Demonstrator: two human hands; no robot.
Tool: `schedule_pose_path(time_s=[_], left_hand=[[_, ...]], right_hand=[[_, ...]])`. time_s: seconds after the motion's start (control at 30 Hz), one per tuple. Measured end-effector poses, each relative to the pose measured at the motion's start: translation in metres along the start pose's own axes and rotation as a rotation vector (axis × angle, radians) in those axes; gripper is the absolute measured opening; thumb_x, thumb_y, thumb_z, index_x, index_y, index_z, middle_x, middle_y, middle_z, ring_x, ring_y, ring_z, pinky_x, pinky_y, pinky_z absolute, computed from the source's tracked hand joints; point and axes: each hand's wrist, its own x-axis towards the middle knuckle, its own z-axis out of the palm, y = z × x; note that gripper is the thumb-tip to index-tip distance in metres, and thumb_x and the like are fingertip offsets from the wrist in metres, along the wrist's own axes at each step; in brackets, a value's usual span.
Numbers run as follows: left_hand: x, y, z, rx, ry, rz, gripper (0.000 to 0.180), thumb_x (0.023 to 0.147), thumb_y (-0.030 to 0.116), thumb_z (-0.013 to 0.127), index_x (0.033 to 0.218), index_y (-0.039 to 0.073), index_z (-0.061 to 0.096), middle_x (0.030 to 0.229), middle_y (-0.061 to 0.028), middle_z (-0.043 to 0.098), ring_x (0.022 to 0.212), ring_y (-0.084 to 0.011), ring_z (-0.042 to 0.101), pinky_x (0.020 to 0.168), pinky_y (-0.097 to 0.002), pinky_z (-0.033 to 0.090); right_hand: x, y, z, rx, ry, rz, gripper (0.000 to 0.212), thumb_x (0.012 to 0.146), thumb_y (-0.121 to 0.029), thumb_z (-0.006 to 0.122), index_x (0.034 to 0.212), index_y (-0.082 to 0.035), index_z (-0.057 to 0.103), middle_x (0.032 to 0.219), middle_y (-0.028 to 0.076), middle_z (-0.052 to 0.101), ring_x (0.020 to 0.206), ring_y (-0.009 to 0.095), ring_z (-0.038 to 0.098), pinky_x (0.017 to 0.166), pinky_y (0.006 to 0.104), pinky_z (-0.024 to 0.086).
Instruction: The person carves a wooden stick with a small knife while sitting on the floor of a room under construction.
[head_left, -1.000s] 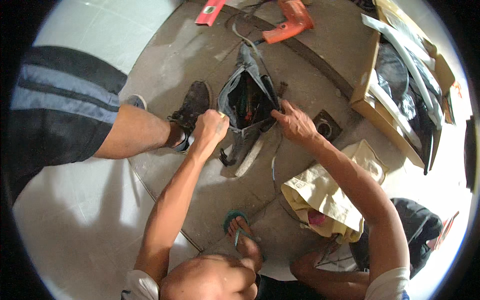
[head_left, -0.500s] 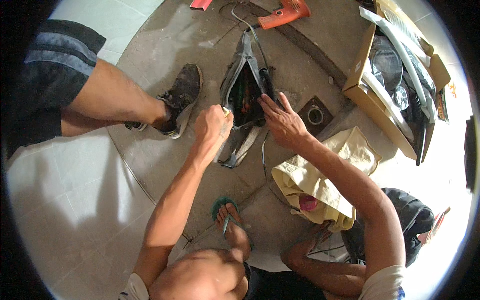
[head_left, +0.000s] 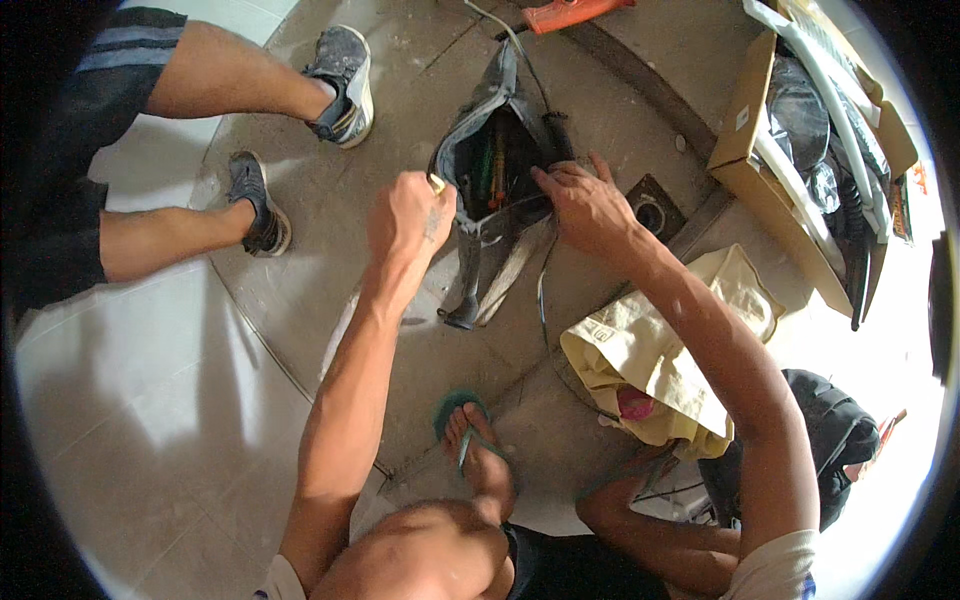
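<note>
A dusty grey tool bag [head_left: 470, 118] lies on the floor with its mouth spread wide. Several long, thin tools with green and orange parts [head_left: 492, 172] show in its dark inside. My left hand [head_left: 408, 215] is closed at the bag's left rim, and a small yellow piece [head_left: 437, 184] pokes out between thumb and finger; what kind it is I cannot make out. On the opposite side my right hand [head_left: 590, 205] pinches the bag's right rim, its fingertips partly hidden. Grey straps [head_left: 466, 285] trail from the bag's near end.
An orange power tool [head_left: 575, 12] lies beyond the bag. Another person's shoes [head_left: 345, 85] stand at the left. To the right are a cardboard box of parts [head_left: 742, 125], a cream cloth bag [head_left: 655, 350] and a black bag [head_left: 830, 430]. A square drain [head_left: 655, 212] sits beside my right hand.
The bag's mouth has widened from a narrow slit. My right fingers went from lying flat to pinching its rim. The other person's feet have stepped farther left and apart.
</note>
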Motion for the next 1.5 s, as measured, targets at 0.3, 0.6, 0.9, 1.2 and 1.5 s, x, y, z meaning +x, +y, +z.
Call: schedule_pose_path(time_s=[0.3,0.6,0.9,1.2,1.5], left_hand=[[0.022,0.020,-0.028,-0.081,0.245,0.245,0.030,0.083,0.031,0.062,0.074,0.003,0.067,0.074,-0.0231,0.064,0.071,-0.0432,0.063,0.061,-0.0454,0.050],[-0.016,0.006,-0.006,0.090,0.037,0.207,0.037,0.088,0.036,0.062,0.074,0.002,0.067,0.073,-0.0230,0.065,0.071,-0.0423,0.064,0.062,-0.0460,0.050],[-0.017,-0.017,-0.006,0.173,-0.035,0.036,0.037,0.085,0.034,0.066,0.078,-0.002,0.067,0.079,-0.0263,0.065,0.079,-0.0462,0.063,0.067,-0.0490,0.048],[-0.015,-0.016,0.000,0.180,-0.066,0.006,0.037,0.085,0.034,0.066,0.081,-0.003,0.067,0.083,-0.0260,0.066,0.081,-0.0450,0.064,0.070,-0.0476,0.049],[-0.003,-0.023,0.000,0.204,0.004,0.052,0.039,0.083,0.035,0.065,0.080,-0.004,0.067,0.082,-0.0275,0.065,0.081,-0.0458,0.064,0.070,-0.0479,0.049]], right_hand=[[-0.003,-0.023,0.013,0.134,0.189,0.072,0.066,0.083,-0.005,0.053,0.146,-0.004,0.032,0.142,0.014,0.045,0.137,0.027,0.037,0.113,0.0540,0.026],[-0.002,-0.049,0.041,-0.058,0.011,0.025,0.060,0.086,-0.010,0.052,0.144,-0.002,0.036,0.148,0.011,0.040,0.142,0.024,0.030,0.117,0.0530,0.019],[0.012,-0.046,0.030,-0.170,-0.187,-0.204,0.070,0.079,-0.022,0.068,0.142,-0.007,0.042,0.140,0.007,0.048,0.132,0.025,0.040,0.117,0.0507,0.021],[0.040,-0.057,0.053,-0.041,-0.105,0.046,0.076,0.081,-0.018,0.063,0.149,-0.015,0.031,0.135,0.008,0.051,0.127,0.022,0.044,0.109,0.0456,0.027],[0.035,-0.051,0.054,0.062,-0.044,0.000,0.051,0.077,-0.013,0.062,0.128,-0.011,0.058,0.123,0.011,0.053,0.120,0.025,0.046,0.109,0.0463,0.028]])
